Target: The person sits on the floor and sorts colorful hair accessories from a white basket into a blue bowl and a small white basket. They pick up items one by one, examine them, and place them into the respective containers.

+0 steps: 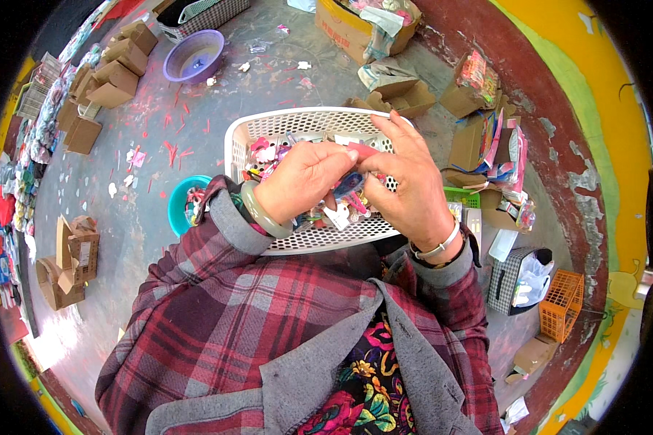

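Over a white perforated plastic basket (pixel 238 134), my two hands meet around a small flat pink piece (pixel 363 151). My left hand (pixel 301 174) is closed, its thumb and forefinger pinching the piece's left end. From the other side my right hand (pixel 413 177) has its thumb and curled fingers at the same piece, while another finger stretches toward the basket's far rim. A small shiny blue item (pixel 349 184) shows just under the fingers; whether either hand grips it I cannot tell. Small colourful trinkets, several pink and white, fill the basket below.
A teal bowl (pixel 175 210) with small pieces stands left of the basket. Farther off are a purple basin (pixel 194 56), open cardboard boxes (pixel 115 83) and a large filled carton (pixel 345 32). An orange crate (pixel 561 304) is at right. Red scraps litter the floor.
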The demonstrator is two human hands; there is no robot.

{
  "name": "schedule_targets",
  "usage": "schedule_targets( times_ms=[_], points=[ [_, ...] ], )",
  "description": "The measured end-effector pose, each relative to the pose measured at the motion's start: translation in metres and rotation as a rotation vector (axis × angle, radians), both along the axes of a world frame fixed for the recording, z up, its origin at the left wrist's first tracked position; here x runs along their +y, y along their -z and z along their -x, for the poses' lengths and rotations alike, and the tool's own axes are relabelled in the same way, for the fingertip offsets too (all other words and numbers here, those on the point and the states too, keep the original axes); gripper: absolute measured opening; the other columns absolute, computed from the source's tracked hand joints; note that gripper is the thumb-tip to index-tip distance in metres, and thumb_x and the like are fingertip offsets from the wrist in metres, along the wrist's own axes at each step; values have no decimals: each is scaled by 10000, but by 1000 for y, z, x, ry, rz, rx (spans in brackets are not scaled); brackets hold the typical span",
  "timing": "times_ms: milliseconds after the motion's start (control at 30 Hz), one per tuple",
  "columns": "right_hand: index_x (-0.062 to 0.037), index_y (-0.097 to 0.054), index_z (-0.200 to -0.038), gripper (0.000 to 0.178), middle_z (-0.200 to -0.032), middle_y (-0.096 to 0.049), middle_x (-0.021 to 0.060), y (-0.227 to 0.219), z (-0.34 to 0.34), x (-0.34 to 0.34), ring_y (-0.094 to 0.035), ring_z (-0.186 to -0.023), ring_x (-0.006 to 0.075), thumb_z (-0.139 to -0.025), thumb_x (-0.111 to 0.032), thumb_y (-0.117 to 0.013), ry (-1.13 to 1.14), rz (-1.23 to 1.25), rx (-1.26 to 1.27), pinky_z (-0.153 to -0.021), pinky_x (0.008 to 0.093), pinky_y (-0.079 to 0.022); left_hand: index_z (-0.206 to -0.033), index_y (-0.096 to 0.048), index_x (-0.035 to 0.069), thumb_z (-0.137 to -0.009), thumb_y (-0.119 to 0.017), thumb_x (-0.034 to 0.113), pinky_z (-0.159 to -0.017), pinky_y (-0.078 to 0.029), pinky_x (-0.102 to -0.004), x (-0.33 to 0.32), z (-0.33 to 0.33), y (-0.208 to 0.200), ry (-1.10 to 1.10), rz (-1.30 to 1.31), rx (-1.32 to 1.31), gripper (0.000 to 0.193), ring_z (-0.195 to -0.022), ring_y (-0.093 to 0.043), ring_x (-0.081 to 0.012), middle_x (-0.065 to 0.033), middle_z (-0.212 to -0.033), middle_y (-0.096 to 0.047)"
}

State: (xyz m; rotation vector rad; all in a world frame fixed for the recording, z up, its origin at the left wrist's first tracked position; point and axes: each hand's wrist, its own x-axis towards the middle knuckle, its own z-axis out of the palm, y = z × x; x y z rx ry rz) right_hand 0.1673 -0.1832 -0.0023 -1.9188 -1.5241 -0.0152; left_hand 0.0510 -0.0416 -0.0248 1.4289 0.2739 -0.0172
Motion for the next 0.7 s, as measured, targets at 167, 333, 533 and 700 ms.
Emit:
schedule_targets(
  times_ms=[167, 333, 533, 700],
  points=[
    [-62, -652, -923, 270, -1180, -526, 224, 0, -2, -1, -434, -1172, 391, -669, -68, -561, -47, -10, 117, -992, 414, -332, -1125, -560, -8, -953, -385, 261, -437, -454, -177, 2, 0, 1, 29, 23, -1, 364, -564, -558, -70, -63, -879, -624],
    [8, -551, -1112, 382, -1106, -584, 147, 1, -6, -6, -570, -1006, 253, -738, -64, -578, 115, -152, 488, -850, 295, -443, -1111, -571, 15, -943, -368, 251, -533, -480, -200, 3, -2, -9, -70, 300, -43, 353, -709, -610, -112, -86, -961, -626],
    [43, -529, -1144, 378, -1039, -602, 115, 13, 6, -6, -589, -864, 146, -812, -101, -641, 38, -138, 1187, -715, 259, -485, -1152, -533, 4, -950, -365, 265, -647, -517, -231, 2, -2, -12, -72, 434, -43, 371, -830, -616, -139, -88, -1019, -613],
    [39, -564, -1105, 302, -924, -635, 86, 20, 12, -3, -592, -747, 96, -830, -73, -624, 57, -153, 1310, -631, 209, -486, -1168, -518, -2, -949, -409, 255, -720, -528, -243, 0, -3, -8, -41, 436, -60, 355, -889, -603, -134, -73, -1022, -605]
  ],
)
